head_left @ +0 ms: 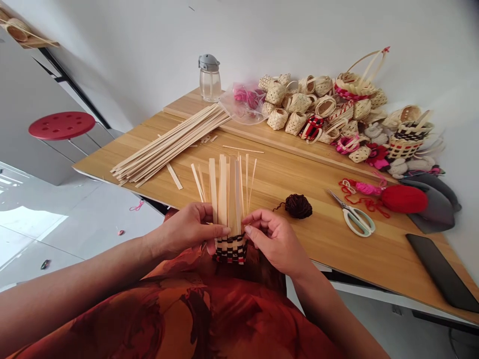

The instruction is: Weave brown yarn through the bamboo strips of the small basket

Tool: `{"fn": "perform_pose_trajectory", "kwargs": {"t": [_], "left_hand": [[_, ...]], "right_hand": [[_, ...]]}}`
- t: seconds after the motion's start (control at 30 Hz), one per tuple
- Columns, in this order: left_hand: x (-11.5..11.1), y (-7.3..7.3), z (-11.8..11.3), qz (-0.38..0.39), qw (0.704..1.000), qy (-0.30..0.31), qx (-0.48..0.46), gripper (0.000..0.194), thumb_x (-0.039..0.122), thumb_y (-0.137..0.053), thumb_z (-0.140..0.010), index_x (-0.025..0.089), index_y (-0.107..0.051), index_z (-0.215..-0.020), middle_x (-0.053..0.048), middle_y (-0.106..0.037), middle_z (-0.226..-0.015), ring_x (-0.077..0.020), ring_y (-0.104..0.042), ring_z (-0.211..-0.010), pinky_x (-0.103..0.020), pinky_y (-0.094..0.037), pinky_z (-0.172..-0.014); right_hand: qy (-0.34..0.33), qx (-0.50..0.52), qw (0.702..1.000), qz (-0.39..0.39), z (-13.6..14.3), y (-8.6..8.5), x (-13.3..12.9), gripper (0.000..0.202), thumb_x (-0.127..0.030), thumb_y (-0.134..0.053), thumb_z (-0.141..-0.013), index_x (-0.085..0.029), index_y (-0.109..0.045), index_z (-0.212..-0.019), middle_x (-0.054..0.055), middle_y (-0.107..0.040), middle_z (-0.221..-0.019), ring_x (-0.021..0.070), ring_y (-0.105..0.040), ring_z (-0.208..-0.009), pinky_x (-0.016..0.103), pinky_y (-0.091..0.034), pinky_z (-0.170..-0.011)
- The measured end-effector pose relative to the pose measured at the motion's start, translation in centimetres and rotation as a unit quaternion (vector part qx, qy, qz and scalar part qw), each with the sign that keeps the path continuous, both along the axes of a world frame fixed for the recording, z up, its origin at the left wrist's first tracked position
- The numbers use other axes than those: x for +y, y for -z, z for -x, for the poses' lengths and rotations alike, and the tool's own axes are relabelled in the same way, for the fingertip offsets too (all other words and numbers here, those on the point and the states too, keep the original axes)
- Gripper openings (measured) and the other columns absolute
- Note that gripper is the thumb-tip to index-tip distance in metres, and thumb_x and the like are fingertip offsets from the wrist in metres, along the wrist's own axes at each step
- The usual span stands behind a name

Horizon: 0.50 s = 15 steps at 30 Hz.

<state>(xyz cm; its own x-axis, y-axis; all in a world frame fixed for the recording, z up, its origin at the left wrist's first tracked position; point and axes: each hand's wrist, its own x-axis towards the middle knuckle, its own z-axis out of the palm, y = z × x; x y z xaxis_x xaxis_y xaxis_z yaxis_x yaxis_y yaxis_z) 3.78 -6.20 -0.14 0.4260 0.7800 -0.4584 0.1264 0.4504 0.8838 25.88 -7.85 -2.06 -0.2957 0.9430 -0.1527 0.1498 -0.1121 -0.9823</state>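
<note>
A small half-woven basket (231,250) is held upright above my lap. Its lower part shows a dark and pale check with some red, and long bare wooden strips stand up from it. My left hand (196,225) grips its left side, thumb across the front near the top of the weave. At the right upper edge, my right hand (271,237) has thumb and forefinger pinched together; what is between them is too small to make out. A dark brown yarn ball (298,206) lies on the table to the right, its loose strand running toward my right hand.
A bundle of wooden strips (172,144) lies at the left of the wooden table (262,174). Small woven baskets (299,103) are heaped at the back. Scissors (355,217), red yarn (404,198) and a black phone (441,269) lie to the right. A bottle (210,82) stands behind.
</note>
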Motion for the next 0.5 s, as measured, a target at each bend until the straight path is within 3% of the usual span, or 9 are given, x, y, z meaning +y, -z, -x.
{"fn": "perform_pose_trajectory", "kwargs": {"t": [0.2, 0.5], "left_hand": [[0.36, -0.28, -0.15, -0.027, 0.999, -0.003, 0.017, 0.03, 0.031, -0.086, -0.068, 0.015, -0.071, -0.088, -0.005, -0.077, -0.074, -0.0116, -0.059, -0.048, -0.018, -0.04, -0.037], [0.4, -0.34, -0.03, -0.05, 0.995, 0.059, 0.061, 0.023, 0.034, -0.077, -0.076, 0.016, -0.069, -0.086, -0.005, -0.076, -0.075, -0.0162, -0.065, -0.054, -0.02, -0.045, -0.041]], "right_hand": [[-0.011, 0.016, 1.0, 0.004, -0.31, 0.12, -0.18, 0.012, -0.028, -0.063, -0.092, -0.019, -0.069, -0.098, 0.004, -0.07, -0.086, 0.0155, -0.065, -0.077, 0.029, -0.054, -0.073], [0.001, 0.075, 0.997, 0.006, -0.49, -0.51, -0.49, 0.011, -0.029, -0.068, -0.09, -0.021, -0.07, -0.095, 0.002, -0.068, -0.084, 0.0143, -0.063, -0.076, 0.028, -0.054, -0.073]]}}
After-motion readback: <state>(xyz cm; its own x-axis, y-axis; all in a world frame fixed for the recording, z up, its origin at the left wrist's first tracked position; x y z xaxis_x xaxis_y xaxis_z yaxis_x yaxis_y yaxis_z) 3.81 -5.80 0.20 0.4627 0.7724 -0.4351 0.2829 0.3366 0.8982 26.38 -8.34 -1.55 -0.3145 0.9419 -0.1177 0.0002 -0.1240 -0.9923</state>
